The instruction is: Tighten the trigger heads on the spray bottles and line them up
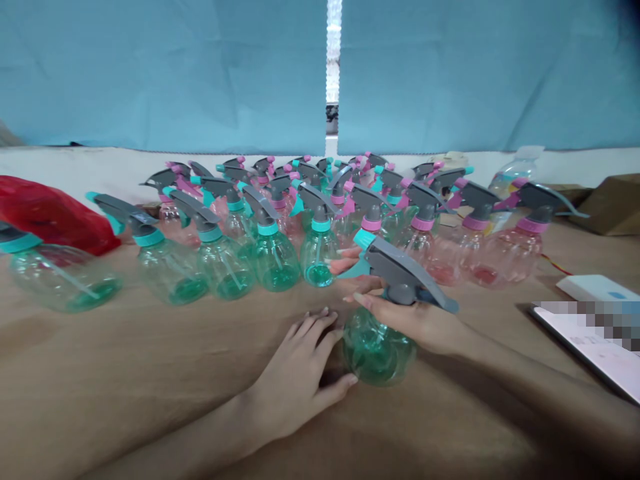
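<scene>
Just above or on the worktop (150, 367), the right hand (420, 325) grips a green spray bottle (380, 357) round its neck, apparently positioning it, which calls for steadiness, while the left hand (297, 363) lies loosely spread beside it.

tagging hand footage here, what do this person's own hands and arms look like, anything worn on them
The slender left hand and slender right hand are both ungloved, with longish fingernails on the right one. The bare left forearm and right forearm show no sleeve, watch or bracelet within view. Blur leaves small rings uncertain.
</scene>
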### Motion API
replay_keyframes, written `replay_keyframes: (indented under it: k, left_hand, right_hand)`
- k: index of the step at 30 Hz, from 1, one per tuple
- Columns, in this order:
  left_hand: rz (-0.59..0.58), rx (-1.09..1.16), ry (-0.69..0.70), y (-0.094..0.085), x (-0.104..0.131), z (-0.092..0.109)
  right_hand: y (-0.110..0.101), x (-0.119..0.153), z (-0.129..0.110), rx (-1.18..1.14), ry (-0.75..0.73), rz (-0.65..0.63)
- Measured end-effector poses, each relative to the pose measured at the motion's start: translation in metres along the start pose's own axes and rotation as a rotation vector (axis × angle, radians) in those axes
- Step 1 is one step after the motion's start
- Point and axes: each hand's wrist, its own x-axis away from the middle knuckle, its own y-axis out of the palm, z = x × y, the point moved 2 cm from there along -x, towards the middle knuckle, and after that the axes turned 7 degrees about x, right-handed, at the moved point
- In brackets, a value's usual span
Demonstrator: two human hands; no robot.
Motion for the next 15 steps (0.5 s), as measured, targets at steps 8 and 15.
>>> replay_keyframes:
  k: [8, 15]
  left_hand:
    - [-0.015, -0.015, -0.005, 0.0013, 0.0007, -0.0005]
    - [-0.025, -0.006, -0.014, 0.0024, 0.0006, -0.0018]
  right_hand:
    - [-0.0008, 0.0028, 0.0032, 0.001, 0.018, 0.02]
    - [-0.001, 0.0016, 0.002, -0.005, 0.019, -0.008]
